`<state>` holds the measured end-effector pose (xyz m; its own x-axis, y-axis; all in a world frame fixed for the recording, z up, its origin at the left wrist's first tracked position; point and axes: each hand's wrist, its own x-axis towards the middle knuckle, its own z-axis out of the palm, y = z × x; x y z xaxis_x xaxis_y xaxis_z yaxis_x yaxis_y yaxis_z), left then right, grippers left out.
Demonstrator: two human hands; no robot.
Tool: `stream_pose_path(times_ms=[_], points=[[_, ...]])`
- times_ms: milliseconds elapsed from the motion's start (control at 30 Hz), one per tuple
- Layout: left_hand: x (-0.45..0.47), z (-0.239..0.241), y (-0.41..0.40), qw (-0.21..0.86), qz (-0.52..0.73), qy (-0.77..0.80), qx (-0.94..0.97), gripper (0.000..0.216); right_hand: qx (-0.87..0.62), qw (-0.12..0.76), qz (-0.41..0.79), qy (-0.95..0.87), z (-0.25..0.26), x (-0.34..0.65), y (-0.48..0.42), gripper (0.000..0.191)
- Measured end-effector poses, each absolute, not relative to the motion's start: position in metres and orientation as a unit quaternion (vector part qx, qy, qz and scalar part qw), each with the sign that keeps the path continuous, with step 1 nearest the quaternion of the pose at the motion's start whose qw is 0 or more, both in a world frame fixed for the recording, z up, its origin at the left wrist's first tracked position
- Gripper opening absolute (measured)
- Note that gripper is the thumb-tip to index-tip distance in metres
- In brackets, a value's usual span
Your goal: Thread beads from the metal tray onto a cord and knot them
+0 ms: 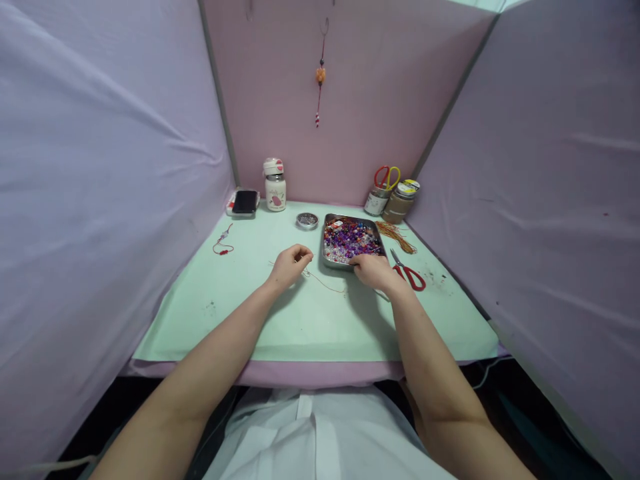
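Note:
My left hand [291, 265] is closed in a pinch above the table, and a thin reddish-brown cord [325, 285] trails from it to the right across the mat. My right hand [373, 270] reaches over the near edge of a metal tray [334, 265], its fingers bent down among the beads. Purple, clear, red and dark beads [353, 239] fill this tray. Whatever the right fingertips pinch is too small to make out. Red-handled scissors [413, 277] lie just right of that hand, partly covered by it.
Behind the tray's right side lies a bundle of brown cords [397, 237]. Two jars [400, 203] [377, 201], one holding scissors, stand at back right. A round tin [307, 221], a white bottle [275, 190], a phone [245, 201] and a red beaded cord [223, 248] sit leftward. A beaded pendant [321, 75] hangs behind.

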<state>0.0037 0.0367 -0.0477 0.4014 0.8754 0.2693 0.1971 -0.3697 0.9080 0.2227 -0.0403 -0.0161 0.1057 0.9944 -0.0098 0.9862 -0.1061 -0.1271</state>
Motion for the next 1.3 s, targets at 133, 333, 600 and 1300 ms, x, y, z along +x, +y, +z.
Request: stream_pose_path(times_ms=[133,333,600,1300], points=[[0.004,-0.049,0.038,0.422,0.4,0.373,0.723,0.016,-0.74,0.119,0.001,-0.662,-0.008,0.225,-0.01,0.028],[0.003,-0.046,0.035,0.421,0.397,0.376,0.724,0.017,-0.738,0.061,0.021,-0.671,-0.012,0.209,0.039,0.02],[0.002,-0.045,0.036,0.422,0.394,0.373,0.726,0.016,-0.746,-0.01,0.032,-0.665,-0.024,0.202,0.057,0.022],[0.003,-0.038,0.031,0.401,0.425,0.356,0.729,0.015,-0.516,0.606,0.381,-0.471,-0.035,0.174,-0.018,0.03]])
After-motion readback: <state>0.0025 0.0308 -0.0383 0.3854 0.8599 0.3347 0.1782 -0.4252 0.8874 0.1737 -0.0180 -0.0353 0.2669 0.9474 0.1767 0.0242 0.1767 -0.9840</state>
